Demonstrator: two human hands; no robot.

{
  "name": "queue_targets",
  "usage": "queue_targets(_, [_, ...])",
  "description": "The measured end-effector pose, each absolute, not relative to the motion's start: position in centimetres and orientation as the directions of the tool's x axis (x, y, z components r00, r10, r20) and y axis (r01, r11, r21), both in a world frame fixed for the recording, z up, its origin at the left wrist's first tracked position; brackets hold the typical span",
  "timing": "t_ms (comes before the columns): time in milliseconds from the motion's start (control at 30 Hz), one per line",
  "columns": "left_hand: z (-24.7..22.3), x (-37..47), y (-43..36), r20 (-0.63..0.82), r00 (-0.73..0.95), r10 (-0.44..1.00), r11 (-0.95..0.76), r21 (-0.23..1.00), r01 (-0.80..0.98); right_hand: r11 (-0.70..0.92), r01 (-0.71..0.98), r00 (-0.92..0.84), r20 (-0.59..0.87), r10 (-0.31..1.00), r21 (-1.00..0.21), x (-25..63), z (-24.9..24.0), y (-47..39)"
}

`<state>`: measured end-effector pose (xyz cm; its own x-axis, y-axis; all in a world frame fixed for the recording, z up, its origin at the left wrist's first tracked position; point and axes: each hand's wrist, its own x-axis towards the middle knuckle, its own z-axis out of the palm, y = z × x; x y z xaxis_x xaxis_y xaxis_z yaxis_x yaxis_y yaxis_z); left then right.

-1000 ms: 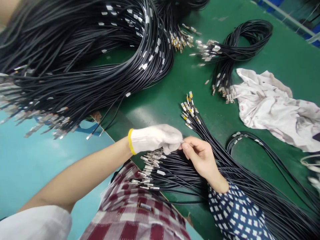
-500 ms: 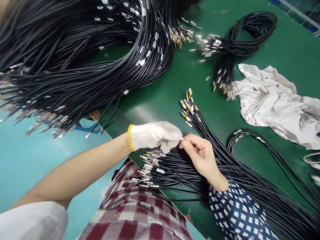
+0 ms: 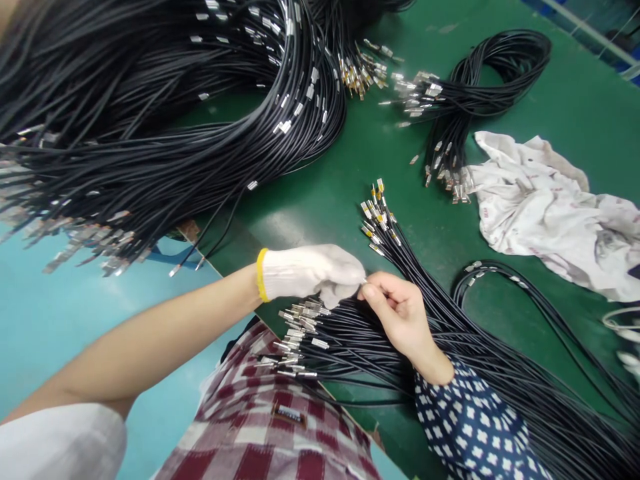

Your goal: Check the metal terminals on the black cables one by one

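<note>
My left hand (image 3: 320, 270), in a white knit glove with a yellow cuff, is closed, its fingertips brought together. Bare and pinching, my right hand (image 3: 397, 310) meets the glove's fingertips. A small pale bit shows where the two meet; I cannot make out what it is. Beneath both hands lies a bundle of black cables (image 3: 360, 340), their silvery metal ends (image 3: 300, 327) toward me. Just beyond my right hand, another bundle of black cables (image 3: 425, 280) ends in metal tips with yellow marks (image 3: 379, 217).
A large heap of black cables (image 3: 200, 153) covers the left of the green table (image 3: 310, 207), some ends overhanging its edge. A coiled cable bundle (image 3: 500, 73) lies at the far right, near a crumpled white cloth (image 3: 545, 200). A checked apron (image 3: 270, 427) covers my lap.
Both hands keep the same closed hold, fingertips together. Only a slight shift of the view shows; the cables and cloth stay where they were.
</note>
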<state>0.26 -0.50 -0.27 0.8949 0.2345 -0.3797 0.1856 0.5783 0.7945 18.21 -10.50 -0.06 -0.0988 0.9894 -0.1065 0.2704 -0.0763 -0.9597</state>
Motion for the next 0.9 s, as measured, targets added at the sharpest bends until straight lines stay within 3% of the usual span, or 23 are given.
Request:
queue_targets(267, [0.77, 0.32, -0.38, -0.393, 0.892, 0.223, 0.529, 0.818, 0.229, -0.046, 0.266, -0.126, -0.082, 0.989, -0.963, 18.41, -0.46, -10.69])
queue_targets(567, [0.37, -0.11, -0.15, -0.442, 0.867, 0.229, 0.617, 0.755, 0.222, 0.01, 0.199, -0.18, -0.026, 0.983, -0.98, 18.63, -0.39, -10.58])
queue_targets(900, [-0.14, -0.06, -0.17, -0.397, 0.888, 0.231, 0.514, 0.825, 0.235, 0.097, 0.381, -0.086, 0.069, 0.994, -0.919, 17.88, -1.01, -10.93])
